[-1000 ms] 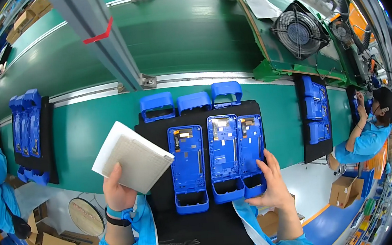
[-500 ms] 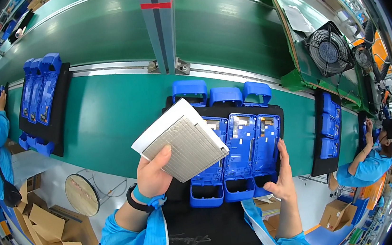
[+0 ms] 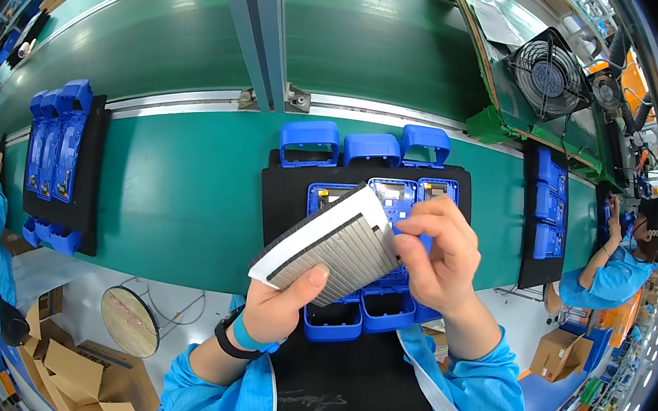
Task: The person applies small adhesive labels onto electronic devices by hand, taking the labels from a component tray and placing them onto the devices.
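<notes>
My left hand (image 3: 279, 307) grips a white backing sheet of grey adhesive strips (image 3: 327, 263), thumb on the strips. The sheet is tilted and slightly bent. At its right edge my right hand (image 3: 442, 254) is closed in a pinch, thumb and forefinger together; whatever lies between the fingertips is too small to make out. Beneath both hands, several blue plastic housings (image 3: 394, 190) lie opened out on a black mat (image 3: 284, 198), partly hidden by the sheet and my right hand. Their hollow upper parts (image 3: 371, 147) point away from me.
More blue housings (image 3: 66, 145) lie on another black mat at left, others (image 3: 549, 190) at right. A metal post (image 3: 258, 44) rises behind the green bench (image 3: 176, 197). A fan (image 3: 548, 74) stands at far right. Co-workers sit at both sides; cardboard boxes (image 3: 82, 376) are below left.
My right hand has come up from beside the housings to the sheet's right edge, fingers now pinched. The sheet has moved slightly right and down and now bends.
</notes>
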Demonstrator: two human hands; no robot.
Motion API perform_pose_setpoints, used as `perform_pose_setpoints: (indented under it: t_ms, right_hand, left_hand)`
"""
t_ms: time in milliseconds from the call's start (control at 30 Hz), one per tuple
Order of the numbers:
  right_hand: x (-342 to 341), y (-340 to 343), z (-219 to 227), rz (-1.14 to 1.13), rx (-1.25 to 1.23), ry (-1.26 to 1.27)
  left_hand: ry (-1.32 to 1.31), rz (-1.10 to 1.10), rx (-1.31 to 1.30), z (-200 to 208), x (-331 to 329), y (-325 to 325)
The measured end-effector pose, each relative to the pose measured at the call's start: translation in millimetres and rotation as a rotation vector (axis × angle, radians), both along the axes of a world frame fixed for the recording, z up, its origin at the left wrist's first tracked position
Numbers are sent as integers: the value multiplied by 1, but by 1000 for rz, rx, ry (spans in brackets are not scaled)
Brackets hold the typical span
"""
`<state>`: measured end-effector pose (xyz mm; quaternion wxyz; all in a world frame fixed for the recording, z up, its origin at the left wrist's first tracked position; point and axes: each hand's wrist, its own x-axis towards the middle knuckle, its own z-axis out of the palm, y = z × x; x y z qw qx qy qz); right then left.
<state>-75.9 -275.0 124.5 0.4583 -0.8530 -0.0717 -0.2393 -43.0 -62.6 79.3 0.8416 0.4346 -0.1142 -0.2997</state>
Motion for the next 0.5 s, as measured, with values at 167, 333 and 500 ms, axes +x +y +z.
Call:
perform_pose_setpoints:
  t_ms: [167, 333, 500]
  right_hand:
    - [5, 7, -5, 54, 6, 7]
    - [4, 11, -8, 32, 16, 84]
    - [1, 13, -8, 77, 195, 201]
  left_hand:
    - [4, 41, 3, 6, -7, -4]
    - [-152, 75, 85, 4, -8, -2]
    - [-1015, 263, 410, 12, 15, -2]
